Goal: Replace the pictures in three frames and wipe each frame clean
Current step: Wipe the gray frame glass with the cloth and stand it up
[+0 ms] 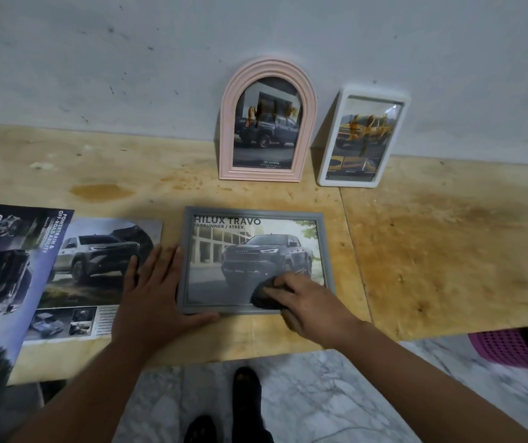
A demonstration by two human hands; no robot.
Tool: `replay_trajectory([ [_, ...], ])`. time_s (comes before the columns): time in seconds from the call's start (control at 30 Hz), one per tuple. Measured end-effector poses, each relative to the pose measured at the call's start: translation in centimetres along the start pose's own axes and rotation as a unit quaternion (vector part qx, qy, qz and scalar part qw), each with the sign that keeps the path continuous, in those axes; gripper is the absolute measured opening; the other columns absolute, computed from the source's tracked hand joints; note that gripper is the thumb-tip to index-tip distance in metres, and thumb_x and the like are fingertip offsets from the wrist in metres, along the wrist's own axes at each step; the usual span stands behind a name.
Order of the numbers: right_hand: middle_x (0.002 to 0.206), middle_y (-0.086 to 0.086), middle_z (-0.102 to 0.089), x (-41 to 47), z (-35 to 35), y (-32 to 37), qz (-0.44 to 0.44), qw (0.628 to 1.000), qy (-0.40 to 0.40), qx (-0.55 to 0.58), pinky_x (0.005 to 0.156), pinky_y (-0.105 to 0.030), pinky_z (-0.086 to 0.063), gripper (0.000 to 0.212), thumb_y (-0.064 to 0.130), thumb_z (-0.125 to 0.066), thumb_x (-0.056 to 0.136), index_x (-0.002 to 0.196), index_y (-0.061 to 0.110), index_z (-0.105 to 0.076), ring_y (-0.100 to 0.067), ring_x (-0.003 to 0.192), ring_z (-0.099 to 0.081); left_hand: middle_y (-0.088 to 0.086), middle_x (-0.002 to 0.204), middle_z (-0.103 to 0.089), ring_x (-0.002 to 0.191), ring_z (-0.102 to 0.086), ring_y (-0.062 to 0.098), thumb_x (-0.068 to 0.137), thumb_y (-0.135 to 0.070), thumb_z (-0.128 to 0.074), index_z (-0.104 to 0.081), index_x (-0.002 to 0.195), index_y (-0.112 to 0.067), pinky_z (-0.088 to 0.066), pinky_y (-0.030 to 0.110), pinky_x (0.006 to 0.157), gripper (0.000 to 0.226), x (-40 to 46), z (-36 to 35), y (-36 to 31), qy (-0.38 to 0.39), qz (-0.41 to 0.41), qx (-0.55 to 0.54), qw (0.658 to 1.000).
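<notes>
While left hand (152, 292) lies flat bracing grey frame (254, 262) near bench (432, 251) front edge, right hand (304, 302), grip clamped on dark cloth (264, 294), should wipe w/ light, overlapping strokes incl. corners.

Grey frame (254, 215), pink arched frame (267, 121), white frame (365, 139), dark cloth (264, 295), stained tan table (432, 251).

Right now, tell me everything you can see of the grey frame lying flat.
The grey frame is a rectangular moulded border, plastic or painted wood by its look, lying face up on the table. It holds a pickup truck picture headed HILUX TRAVO. The left hand lies flat against its left edge; the right hand presses a dark cloth on its lower right.
</notes>
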State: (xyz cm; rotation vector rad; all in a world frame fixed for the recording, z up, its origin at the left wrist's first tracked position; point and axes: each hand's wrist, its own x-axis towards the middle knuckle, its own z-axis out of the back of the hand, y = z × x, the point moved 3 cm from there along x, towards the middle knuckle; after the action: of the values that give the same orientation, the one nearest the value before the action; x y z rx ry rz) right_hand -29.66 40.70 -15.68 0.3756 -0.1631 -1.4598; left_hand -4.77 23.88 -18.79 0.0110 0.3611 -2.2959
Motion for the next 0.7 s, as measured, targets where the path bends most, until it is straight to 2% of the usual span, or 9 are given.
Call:
replay_trajectory([
  [0.07, 0.127, -0.001, -0.057, -0.1, 1.7, -0.7, -0.007, 0.998, 0.014, 0.062, 0.080, -0.034, -0.055, 0.052, 0.012, -0.056, 0.092, 0.143, 0.022, -0.057, -0.021, 0.112, -0.056, 0.004, 0.171, -0.014, 0.158, -0.002, 0.021, 0.064, -0.104, -0.039, -0.013, 0.163, -0.014, -0.006, 0.057, 0.126, 0.137, 0.0, 0.0, 0.0, 0.000, 0.000, 0.001, 1.000],
  [0.1, 0.128, 0.001, -0.056, 0.2, 2.5, -1.6, -0.036, 0.997, -0.011, 0.069, 0.081, -0.034, -0.055, 0.054, 0.013, -0.054, 0.092, 0.144, 0.026, -0.054, -0.019, 0.113, -0.056, 0.004, 0.171, -0.014, 0.158, -0.002, 0.021, 0.064, -0.104, -0.039, -0.014, 0.163, -0.014, -0.006, 0.057, 0.126, 0.136, 0.0, 0.0, 0.0, 0.000, 0.000, 0.001, 1.000],
  [0.2, 0.130, -0.002, -0.055, 1.5, 4.1, -4.9, -0.169, 0.979, -0.110, -0.005, 0.077, -0.038, -0.056, 0.053, 0.017, -0.056, 0.095, 0.147, 0.026, -0.052, -0.025, 0.113, -0.055, 0.004, 0.171, -0.014, 0.159, -0.001, 0.021, 0.064, -0.104, -0.039, -0.013, 0.163, -0.014, -0.005, 0.057, 0.126, 0.136, -0.1, 0.2, -0.1, 0.002, 0.001, 0.004, 1.000],
  [0.27, 0.134, -0.006, -0.053, 2.1, 3.3, -5.3, -0.234, 0.966, -0.077, -0.080, 0.073, -0.038, -0.054, 0.055, 0.020, -0.058, 0.095, 0.149, 0.023, -0.048, -0.030, 0.113, -0.054, 0.004, 0.171, -0.015, 0.158, -0.002, 0.021, 0.064, -0.104, -0.039, -0.014, 0.163, -0.014, -0.006, 0.057, 0.126, 0.136, -0.1, 0.1, -0.1, -0.001, 0.001, 0.004, 1.000],
  [0.33, 0.136, -0.006, -0.052, 1.5, 1.6, -4.0, -0.236, 0.965, -0.058, -0.095, 0.072, -0.038, -0.054, 0.058, 0.020, -0.059, 0.093, 0.150, 0.021, -0.047, -0.031, 0.111, -0.055, 0.004, 0.170, -0.016, 0.158, -0.004, 0.022, 0.064, -0.104, -0.038, -0.015, 0.163, -0.013, -0.006, 0.057, 0.126, 0.136, -0.1, 0.1, -0.1, -0.003, 0.001, 0.003, 1.000],
  [0.43, 0.130, 0.001, -0.054, -0.6, 0.4, -1.0, -0.178, 0.982, -0.061, -0.034, 0.069, -0.035, -0.055, 0.056, 0.018, -0.060, 0.088, 0.143, 0.025, -0.052, -0.025, 0.105, -0.057, 0.006, 0.170, -0.018, 0.158, -0.007, 0.023, 0.064, -0.104, -0.038, -0.017, 0.162, -0.012, -0.008, 0.058, 0.126, 0.136, -0.1, 0.1, -0.1, -0.005, -0.002, 0.001, 1.000],
  [0.57, 0.124, 0.007, -0.055, -2.7, 1.4, 0.5, -0.084, 0.991, 0.048, 0.091, 0.079, -0.031, -0.053, 0.050, 0.019, -0.054, 0.091, 0.141, 0.029, -0.056, -0.016, 0.108, -0.057, 0.006, 0.169, -0.019, 0.158, -0.007, 0.024, 0.066, -0.104, -0.036, -0.025, 0.160, -0.012, -0.008, 0.059, 0.126, 0.132, 0.0, 0.1, 0.0, -0.006, -0.007, 0.003, 1.000],
  [0.63, 0.123, 0.007, -0.057, -1.1, 3.0, -1.2, -0.102, 0.987, 0.064, 0.106, 0.085, -0.033, -0.052, 0.048, 0.018, -0.053, 0.093, 0.138, 0.033, -0.058, -0.015, 0.110, -0.058, 0.006, 0.169, -0.020, 0.158, -0.007, 0.024, 0.067, -0.103, -0.035, -0.029, 0.159, -0.012, -0.009, 0.059, 0.125, 0.130, 0.0, 0.1, -0.1, -0.009, -0.004, 0.004, 1.000],
  [0.7, 0.122, 0.002, -0.058, 1.5, 4.6, -3.8, -0.162, 0.983, 0.011, 0.082, 0.088, -0.038, -0.053, 0.045, 0.017, -0.053, 0.095, 0.138, 0.031, -0.059, -0.020, 0.111, -0.059, 0.005, 0.170, -0.019, 0.158, -0.007, 0.024, 0.066, -0.103, -0.036, -0.026, 0.161, -0.014, -0.008, 0.059, 0.125, 0.130, 0.0, 0.1, -0.1, -0.010, -0.006, -0.002, 1.000],
])
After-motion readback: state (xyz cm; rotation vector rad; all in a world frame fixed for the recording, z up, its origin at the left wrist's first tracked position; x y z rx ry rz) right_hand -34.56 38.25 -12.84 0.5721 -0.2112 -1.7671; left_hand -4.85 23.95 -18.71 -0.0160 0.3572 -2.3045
